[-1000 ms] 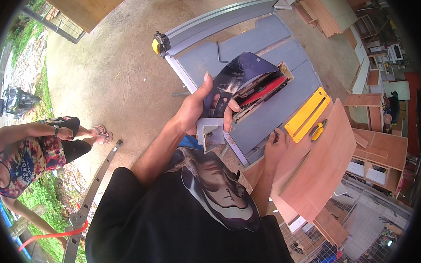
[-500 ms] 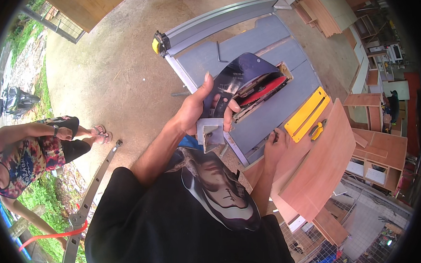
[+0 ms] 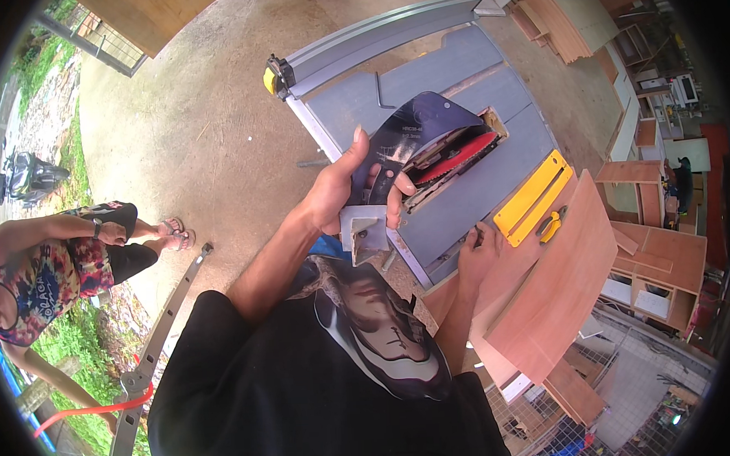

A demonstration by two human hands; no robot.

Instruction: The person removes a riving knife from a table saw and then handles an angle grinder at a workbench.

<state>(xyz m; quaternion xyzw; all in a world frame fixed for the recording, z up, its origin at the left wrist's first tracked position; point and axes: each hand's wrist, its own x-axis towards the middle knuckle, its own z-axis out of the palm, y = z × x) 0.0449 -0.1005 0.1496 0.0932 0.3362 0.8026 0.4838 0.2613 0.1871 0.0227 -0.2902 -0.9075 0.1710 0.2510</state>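
Note:
My left hand (image 3: 339, 188) grips a riving knife (image 3: 425, 115), a dark curved metal plate, with the thumb along one edge and fingers wrapped behind it. A pale grey angled bracket (image 3: 367, 229) sits at the plate's lower end, by my fingers. Beyond the plate, a red circular saw blade (image 3: 460, 157) lies in the open slot of a grey table saw (image 3: 454, 208). Over the saw's near right edge is my right hand (image 3: 478, 254), fingers curled inward; whatever they may hold is hidden. Just right of it lies a yellow slotted throat plate (image 3: 533, 198).
Yellow-handled pliers (image 3: 552, 226) lie beside a wooden board (image 3: 551, 285) at right. A hex key (image 3: 382, 90) rests on the saw top, near the metal fence (image 3: 381, 44). At left stand a folded metal ladder (image 3: 154, 343) and another person (image 3: 53, 270).

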